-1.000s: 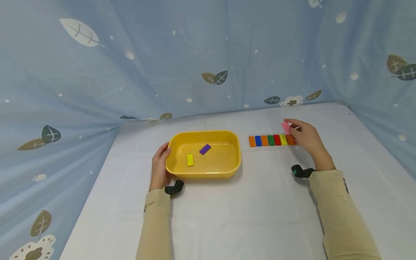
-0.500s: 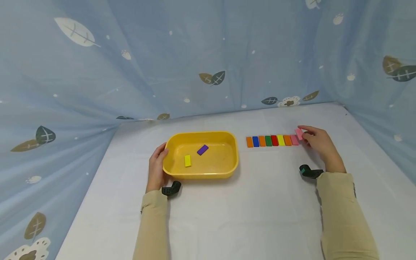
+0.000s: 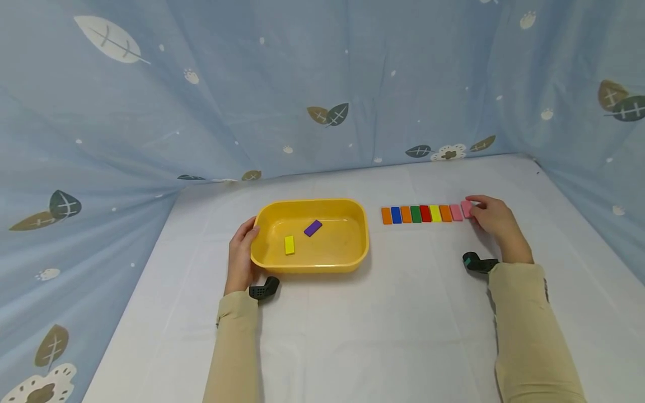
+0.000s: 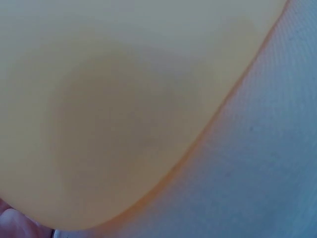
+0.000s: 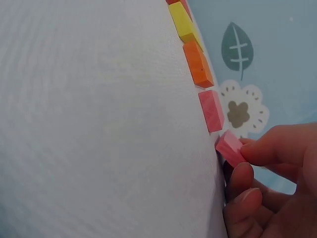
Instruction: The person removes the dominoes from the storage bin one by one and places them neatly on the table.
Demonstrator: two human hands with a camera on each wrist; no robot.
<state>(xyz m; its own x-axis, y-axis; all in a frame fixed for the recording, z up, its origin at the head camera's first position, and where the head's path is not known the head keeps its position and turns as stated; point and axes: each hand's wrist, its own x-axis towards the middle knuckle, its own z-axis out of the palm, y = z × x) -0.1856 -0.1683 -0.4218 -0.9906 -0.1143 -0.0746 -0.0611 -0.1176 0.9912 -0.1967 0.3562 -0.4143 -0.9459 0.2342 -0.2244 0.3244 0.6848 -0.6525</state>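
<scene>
My right hand (image 3: 496, 223) pinches a pink block (image 5: 231, 148) between thumb and fingertips at the right end of a row of coloured blocks. Beside it in the row lies another pink block (image 3: 456, 212), then an orange block (image 5: 198, 64) and a yellow block (image 5: 183, 21). My left hand (image 3: 240, 254) grips the left end of a yellow plastic basin (image 3: 309, 267), thumb at the rim and the other fingers along the outer wall. Inside the basin lie a yellow block (image 3: 289, 245) and a purple block (image 3: 313, 228).
The row continues leftward with red (image 3: 425, 213), green (image 3: 415, 214), blue (image 3: 396, 215) and orange blocks, ending a short way right of the basin. A white cloth (image 3: 373, 336) covers the table. Behind it hangs a blue leaf-patterned curtain (image 3: 227, 84).
My right hand has moved right and slightly down with the pink block, bringing it to the row's right end. The other pink block came into full view. My left hand keeps its grip on the basin.
</scene>
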